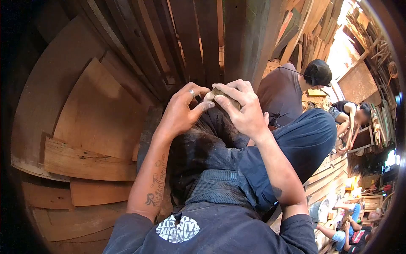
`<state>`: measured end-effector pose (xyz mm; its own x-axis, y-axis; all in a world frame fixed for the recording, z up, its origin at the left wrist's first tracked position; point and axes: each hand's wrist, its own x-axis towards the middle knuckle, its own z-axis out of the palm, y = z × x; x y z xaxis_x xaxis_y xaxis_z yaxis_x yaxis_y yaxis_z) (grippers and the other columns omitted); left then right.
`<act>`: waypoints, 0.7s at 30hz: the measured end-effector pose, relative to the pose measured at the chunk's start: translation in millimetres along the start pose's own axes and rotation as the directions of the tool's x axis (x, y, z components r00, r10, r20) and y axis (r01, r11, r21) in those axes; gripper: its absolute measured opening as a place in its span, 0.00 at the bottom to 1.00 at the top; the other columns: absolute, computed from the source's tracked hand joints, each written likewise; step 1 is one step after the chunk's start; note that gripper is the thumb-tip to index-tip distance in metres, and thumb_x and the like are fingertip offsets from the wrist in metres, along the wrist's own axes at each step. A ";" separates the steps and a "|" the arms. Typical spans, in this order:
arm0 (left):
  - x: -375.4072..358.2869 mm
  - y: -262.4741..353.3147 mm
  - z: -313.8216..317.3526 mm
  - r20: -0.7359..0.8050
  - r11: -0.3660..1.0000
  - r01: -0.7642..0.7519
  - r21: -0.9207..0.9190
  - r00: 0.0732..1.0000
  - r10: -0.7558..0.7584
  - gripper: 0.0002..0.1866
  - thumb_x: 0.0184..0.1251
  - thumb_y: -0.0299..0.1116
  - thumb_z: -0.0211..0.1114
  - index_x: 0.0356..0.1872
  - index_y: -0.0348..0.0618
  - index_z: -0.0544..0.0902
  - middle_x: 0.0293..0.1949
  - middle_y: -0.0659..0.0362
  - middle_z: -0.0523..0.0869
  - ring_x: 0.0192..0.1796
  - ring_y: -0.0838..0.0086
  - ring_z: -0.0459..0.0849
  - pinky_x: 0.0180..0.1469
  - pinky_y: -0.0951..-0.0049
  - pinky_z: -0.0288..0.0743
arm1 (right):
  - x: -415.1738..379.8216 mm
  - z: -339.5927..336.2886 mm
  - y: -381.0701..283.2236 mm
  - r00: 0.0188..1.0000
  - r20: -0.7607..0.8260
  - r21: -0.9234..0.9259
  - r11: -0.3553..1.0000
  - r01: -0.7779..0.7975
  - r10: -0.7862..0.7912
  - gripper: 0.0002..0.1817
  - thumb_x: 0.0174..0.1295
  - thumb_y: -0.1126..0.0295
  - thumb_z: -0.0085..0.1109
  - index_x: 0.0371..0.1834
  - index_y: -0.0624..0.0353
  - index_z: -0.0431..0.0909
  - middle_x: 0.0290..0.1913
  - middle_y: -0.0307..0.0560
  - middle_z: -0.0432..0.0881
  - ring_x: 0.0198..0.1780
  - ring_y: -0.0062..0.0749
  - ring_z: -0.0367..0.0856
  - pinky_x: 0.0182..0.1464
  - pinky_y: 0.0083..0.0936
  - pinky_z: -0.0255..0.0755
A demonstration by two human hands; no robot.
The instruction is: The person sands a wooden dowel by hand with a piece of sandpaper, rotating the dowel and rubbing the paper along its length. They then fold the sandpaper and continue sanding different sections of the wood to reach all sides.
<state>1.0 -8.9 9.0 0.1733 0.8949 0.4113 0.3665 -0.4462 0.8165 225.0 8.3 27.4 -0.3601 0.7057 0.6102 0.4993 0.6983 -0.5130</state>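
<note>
Two hands meet above a raised knee in dark blue trousers (296, 139), with the person's own dark shirt (211, 233) and its white print nearest the camera at the bottom of the view. The left hand (179, 112), on a tattooed forearm and wearing a ring (192, 93), has its fingers (202, 106) curled, the thumb and forefinger closing toward the near end of a small brown block (226, 98). The right hand (243, 108) wraps over the block from above, fingers pressed together along its top, so only a sliver of its flat face shows. The block's long axis runs slantwise, from upper left near the left fingertips down to the right under the right palm; its exact shape is mostly hidden.

Behind the hands, stacked wooden planks (84, 127) curve along the left, and upright boards (198, 38) stand in the middle. Further off on the right, a person in a dark cap (318, 72) sits facing away, and another person (351, 114) bends over beyond. More people (351, 228) show at the lower right corner.
</note>
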 end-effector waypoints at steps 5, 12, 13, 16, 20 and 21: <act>1.1 0.9 -0.3 0.009 0.999 0.027 -0.038 1.000 -0.027 0.18 0.74 0.32 0.81 0.60 0.37 0.91 0.49 0.57 0.89 0.48 0.72 0.89 0.52 0.69 0.83 | -2.2 0.6 -8.7 0.998 0.027 0.022 0.998 0.058 -0.059 0.18 0.75 0.63 0.75 0.64 0.56 0.94 0.50 0.49 0.87 0.57 0.46 0.82 0.64 0.42 0.78; 2.3 -3.2 0.2 0.007 1.000 -0.012 -0.024 1.000 0.012 0.18 0.74 0.33 0.81 0.60 0.38 0.90 0.49 0.58 0.89 0.48 0.73 0.88 0.51 0.69 0.82 | -0.8 0.9 -8.0 0.999 0.022 0.023 0.999 0.028 -0.029 0.19 0.74 0.62 0.75 0.63 0.57 0.94 0.50 0.51 0.87 0.57 0.48 0.82 0.64 0.44 0.78; 1.1 -3.1 -0.4 0.004 0.999 -0.018 -0.031 1.000 0.019 0.18 0.74 0.33 0.81 0.60 0.38 0.90 0.48 0.58 0.88 0.48 0.73 0.88 0.51 0.69 0.83 | 0.6 -0.2 -9.0 0.999 0.033 0.021 0.999 0.036 -0.037 0.19 0.74 0.62 0.75 0.63 0.57 0.94 0.50 0.51 0.87 0.57 0.48 0.82 0.63 0.44 0.78; 1.4 -1.1 -0.2 0.006 1.000 0.013 -0.019 1.000 -0.012 0.18 0.74 0.32 0.81 0.59 0.38 0.90 0.48 0.58 0.88 0.48 0.73 0.88 0.51 0.69 0.83 | 0.0 3.2 -4.9 0.999 0.005 0.002 0.999 0.036 -0.036 0.19 0.74 0.62 0.75 0.63 0.56 0.94 0.49 0.50 0.87 0.56 0.48 0.82 0.63 0.43 0.77; 2.1 -3.2 0.1 0.008 0.998 0.029 -0.050 1.000 -0.029 0.17 0.74 0.32 0.81 0.59 0.38 0.91 0.49 0.57 0.89 0.48 0.71 0.89 0.51 0.68 0.84 | 0.3 2.2 -8.1 0.998 0.012 -0.007 0.998 0.061 -0.061 0.18 0.73 0.62 0.75 0.62 0.56 0.94 0.49 0.49 0.87 0.56 0.47 0.82 0.62 0.43 0.77; 1.9 -2.8 0.5 -0.007 0.998 0.021 -0.052 1.000 -0.021 0.17 0.74 0.33 0.81 0.58 0.39 0.92 0.49 0.57 0.90 0.47 0.68 0.90 0.51 0.66 0.85 | -0.2 2.8 -9.8 0.998 0.024 0.000 0.998 0.065 -0.065 0.18 0.73 0.62 0.75 0.62 0.55 0.95 0.49 0.49 0.88 0.55 0.47 0.82 0.61 0.43 0.77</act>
<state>0.7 -5.9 7.2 0.1593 0.9041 0.3965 0.3219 -0.4273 0.8449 217.9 1.6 30.6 -0.4108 0.6615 0.6275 0.4750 0.7427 -0.4720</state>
